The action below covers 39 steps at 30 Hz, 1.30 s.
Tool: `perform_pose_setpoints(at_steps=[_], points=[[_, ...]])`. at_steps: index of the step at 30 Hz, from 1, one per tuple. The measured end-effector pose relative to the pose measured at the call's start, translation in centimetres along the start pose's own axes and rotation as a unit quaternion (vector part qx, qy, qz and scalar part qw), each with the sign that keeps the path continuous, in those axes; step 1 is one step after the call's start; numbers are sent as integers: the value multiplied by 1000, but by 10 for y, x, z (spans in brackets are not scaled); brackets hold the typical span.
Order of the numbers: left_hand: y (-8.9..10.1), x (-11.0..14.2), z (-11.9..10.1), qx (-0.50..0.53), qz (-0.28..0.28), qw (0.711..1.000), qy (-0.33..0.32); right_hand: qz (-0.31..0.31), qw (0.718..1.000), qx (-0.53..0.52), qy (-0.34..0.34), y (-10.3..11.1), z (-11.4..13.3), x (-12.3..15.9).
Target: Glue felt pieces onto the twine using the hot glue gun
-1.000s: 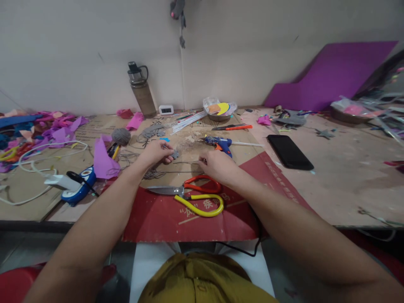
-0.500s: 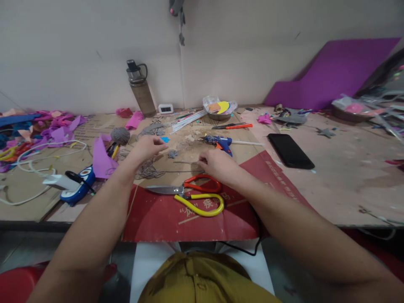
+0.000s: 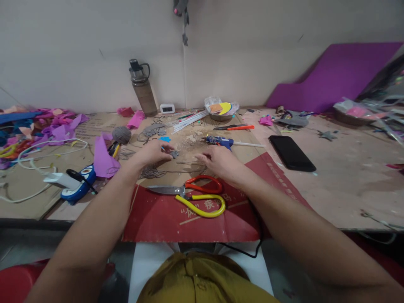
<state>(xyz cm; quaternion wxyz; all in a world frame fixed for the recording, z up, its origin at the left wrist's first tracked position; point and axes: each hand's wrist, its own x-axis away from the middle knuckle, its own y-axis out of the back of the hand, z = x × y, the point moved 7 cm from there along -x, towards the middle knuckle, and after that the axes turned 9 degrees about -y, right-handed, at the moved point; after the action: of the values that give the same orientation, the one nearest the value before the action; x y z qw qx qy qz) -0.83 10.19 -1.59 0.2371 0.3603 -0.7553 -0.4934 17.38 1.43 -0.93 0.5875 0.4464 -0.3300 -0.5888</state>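
My left hand (image 3: 153,152) lies over the cardboard with its fingertips pinched at a small grey felt piece (image 3: 174,154). My right hand (image 3: 217,161) rests just right of it, fingers curled down near a thin grey wire (image 3: 189,163) on the cardboard; what it grips, if anything, is hidden. Loose grey yarn (image 3: 150,171) lies under my left wrist. Scissors (image 3: 189,192) with orange and yellow handles lie on the red sheet (image 3: 164,219) in front of both hands. A blue glue gun (image 3: 221,142) sits just beyond my right hand.
A black phone (image 3: 292,152) lies to the right. A water bottle (image 3: 143,89), a small white clock (image 3: 167,109) and a bowl of scraps (image 3: 221,110) stand by the wall. Purple and pink felt scraps (image 3: 47,130), a white cable (image 3: 38,162) and a grey yarn ball (image 3: 121,135) fill the left.
My left hand drew back from the felt piece toward the yarn, then returned and pinched it. My right hand shifted slightly away from me along the wire.
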Motion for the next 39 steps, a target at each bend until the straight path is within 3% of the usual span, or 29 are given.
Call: perform_pose_setpoints(at_steps=[5,9,12,15,21,26,32,36,39], points=[[-13,-7,6,-24,28,999,-34,-45,998,-32,-22,17,-8,-6],[-13,-7,7,-8,12,1000,-19,-70,993,36,-92,29,-28,-8],[-11,-6,3,-2,-6,1000,-23,-58,977,127,-161,30,-48,-8],[-9,-5,1,2,-18,1000,-20,-26,967,150,-204,23,-63,-6],[-9,-5,5,7,-47,999,10,0,967,47,-251,10,-85,-12],[-14,-5,7,35,-81,996,24,24,938,-109,-328,7,-100,-13],[-18,-6,12,50,-102,992,45,-7,949,-147,-278,20,-75,-13],[-16,-7,15,44,-82,994,47,-23,932,-264,-246,17,-66,-15],[-15,-7,14,25,-71,996,56,9,923,-320,-214,11,-58,-17]])
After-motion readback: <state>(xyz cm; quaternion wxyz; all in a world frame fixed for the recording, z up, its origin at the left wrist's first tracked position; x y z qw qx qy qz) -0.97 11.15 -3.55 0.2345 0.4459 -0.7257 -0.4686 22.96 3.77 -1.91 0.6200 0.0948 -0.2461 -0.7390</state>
